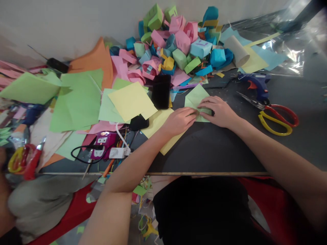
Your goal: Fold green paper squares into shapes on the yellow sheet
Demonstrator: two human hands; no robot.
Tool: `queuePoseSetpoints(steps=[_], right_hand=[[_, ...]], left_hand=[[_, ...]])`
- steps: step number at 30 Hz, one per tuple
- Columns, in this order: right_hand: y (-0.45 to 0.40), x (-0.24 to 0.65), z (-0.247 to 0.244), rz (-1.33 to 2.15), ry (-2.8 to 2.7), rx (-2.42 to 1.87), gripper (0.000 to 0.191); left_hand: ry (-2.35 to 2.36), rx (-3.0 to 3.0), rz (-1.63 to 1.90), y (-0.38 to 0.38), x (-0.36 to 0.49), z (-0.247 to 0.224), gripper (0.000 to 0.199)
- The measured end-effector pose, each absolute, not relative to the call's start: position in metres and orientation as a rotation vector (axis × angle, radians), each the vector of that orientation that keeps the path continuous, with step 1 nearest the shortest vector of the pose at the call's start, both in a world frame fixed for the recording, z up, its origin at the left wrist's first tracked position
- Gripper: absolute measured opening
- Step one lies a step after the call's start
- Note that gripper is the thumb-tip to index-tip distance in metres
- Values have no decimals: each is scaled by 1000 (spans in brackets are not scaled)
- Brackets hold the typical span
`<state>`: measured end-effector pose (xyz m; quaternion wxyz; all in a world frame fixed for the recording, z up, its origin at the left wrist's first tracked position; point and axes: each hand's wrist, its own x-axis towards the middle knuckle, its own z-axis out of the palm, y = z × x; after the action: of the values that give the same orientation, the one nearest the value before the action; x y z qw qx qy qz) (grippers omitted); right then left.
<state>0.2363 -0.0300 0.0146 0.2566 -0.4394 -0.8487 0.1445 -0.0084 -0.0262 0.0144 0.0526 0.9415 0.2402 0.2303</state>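
Note:
A light green sheet of paper (195, 97) lies on the dark table, its far end coming to a point. My left hand (179, 120) rests on its near left part, fingers together and fingertips pressed to the paper. From the other side my right hand (219, 111) grips the same sheet, thumb and fingers bent in toward the left fingertips. Both hands meet near the sheet's middle and hide part of it. Under my left wrist is a yellow sheet (176, 144). A black phone (161, 91) lies just beyond my left hand.
Folded paper pieces (178, 44) are heaped against the wall. To the right are scissors (277, 119) with red and yellow handles and a blue glue gun (255, 85). Leftward lie green sheets (78, 102), a purple power strip (103, 144) with cables and a person's knee (38, 204).

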Motion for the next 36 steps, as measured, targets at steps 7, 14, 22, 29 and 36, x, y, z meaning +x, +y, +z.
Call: queuePoseSetpoints(steps=[7,14,22,29,36], right_hand=[[-30,237,15,401,-2307,-1193,30],[-29,237,13,378,-2303,-1178,29],[-29,236,14,380,-2298,-1187,29],[-29,237,15,407,-2311,-1206,30],[-30,237,17,402,-2314,-1203,29]], left_hand=[[740,2862,684,-26,-7,14,32],[726,2858,687,-25,-9,13,30],[714,2853,678,-26,-8,16,30],[722,2867,688,-26,-8,16,29],[718,2891,690,-26,-8,16,31]])
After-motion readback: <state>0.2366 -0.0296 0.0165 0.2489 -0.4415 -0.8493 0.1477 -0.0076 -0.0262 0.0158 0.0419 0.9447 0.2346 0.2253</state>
